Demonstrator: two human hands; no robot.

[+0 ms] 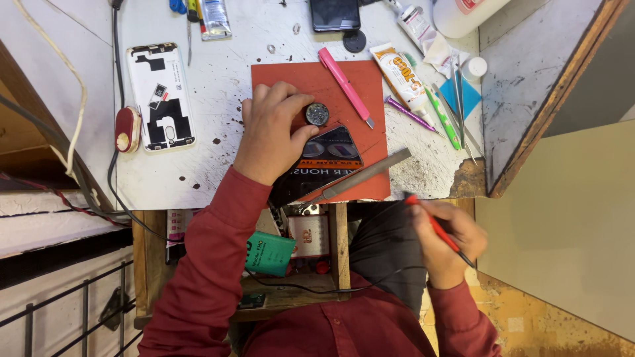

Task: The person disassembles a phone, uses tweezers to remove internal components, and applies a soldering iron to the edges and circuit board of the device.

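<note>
Head view: your left hand (271,132) rests on the red mat (311,79), fingers curled over, thumb and fingertips pinching a small round dark part (317,114); it looks like a tiny speaker or button cell, though the view is too small to be sure. Just under that hand lies a dark phone panel (324,162), tilted across the mat's near edge, and a flat metal file (364,175) lies slantwise just to the right of it. Your right hand (450,248) hangs off the desk (218,152), well apart from the left, closed around a red probe (433,221) with a black lead (344,287) trailing back across your lap. Beyond your left hand, a pink pen-like tool (345,84) lies on the mat. Farther to the right of it sit a glue tube (400,74) and green tweezers (442,109). To the left of your left hand lies an opened white phone (161,96), back exposed.
</note>
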